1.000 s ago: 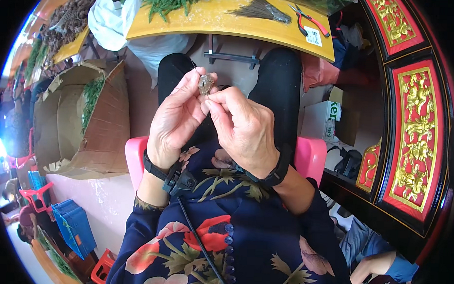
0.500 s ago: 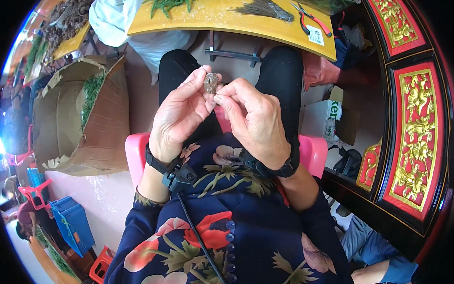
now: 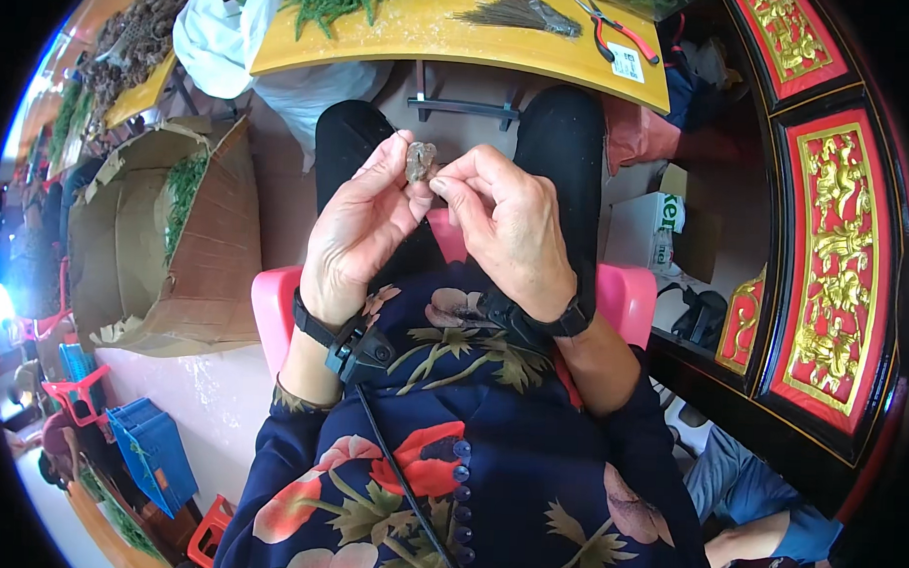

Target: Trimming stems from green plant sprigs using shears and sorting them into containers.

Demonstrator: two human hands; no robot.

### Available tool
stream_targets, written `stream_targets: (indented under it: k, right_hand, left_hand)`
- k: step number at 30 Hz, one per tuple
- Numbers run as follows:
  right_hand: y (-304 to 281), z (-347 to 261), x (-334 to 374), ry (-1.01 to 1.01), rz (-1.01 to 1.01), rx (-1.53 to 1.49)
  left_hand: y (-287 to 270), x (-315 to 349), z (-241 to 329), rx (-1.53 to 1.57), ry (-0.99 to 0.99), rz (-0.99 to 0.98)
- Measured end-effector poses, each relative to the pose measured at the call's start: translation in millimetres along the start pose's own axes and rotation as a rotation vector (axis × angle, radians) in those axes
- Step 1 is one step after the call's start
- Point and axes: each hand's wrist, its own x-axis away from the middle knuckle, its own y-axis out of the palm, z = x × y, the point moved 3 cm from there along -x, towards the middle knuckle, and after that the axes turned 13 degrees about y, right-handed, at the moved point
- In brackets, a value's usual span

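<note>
Head view looks down on a seated person whose two bare hands meet above the lap; the left hand [image 3: 362,216], palm turned partly up, pinches a small brown lump [image 3: 420,163] between its thumb and fingers; the right hand [image 3: 517,221] comes in from the other side, its thumb and forefinger pressed together just beside the lump's lower right edge, the other fingers curled; whether those fingertips nip anything thin, I cannot tell, for the detail is too small. The lump sits upright at the left fingertips, over the gap between the knees and nearer the person than the yellow table [image 3: 382,56]; on that table lie green sprigs [image 3: 339,2], a fanned bundle of thin dark stems [image 3: 519,13], a pair of pliers [image 3: 623,35] with red and black handles, open at the grips, and, just beside the pliers, a white printed card [image 3: 627,63].

To the left stands an open cardboard box [image 3: 211,245] with greenery inside; a white bag [image 3: 218,40] hangs near the table's left end, and a heap of brown cones [image 3: 143,28] lies beyond it; lower down is a blue crate [image 3: 156,459]; to the right, a dark frame holds a red panel with gilded carving [image 3: 834,267]; the person sits on a pink chair [image 3: 626,305].
</note>
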Motion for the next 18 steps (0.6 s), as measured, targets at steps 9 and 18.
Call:
stream_targets:
  k: [9,18]
  right_hand:
    - [4.2,-5.2,5.8,0.071,-0.060,-0.047]
    - [8.0,-1.7,5.7,0.152,-0.092,-0.082]
  left_hand:
    - [-0.1,0.8,-6.2,-0.120,0.142,0.051]
    - [1.6,-0.2,-7.3,-0.157,0.146,0.028]
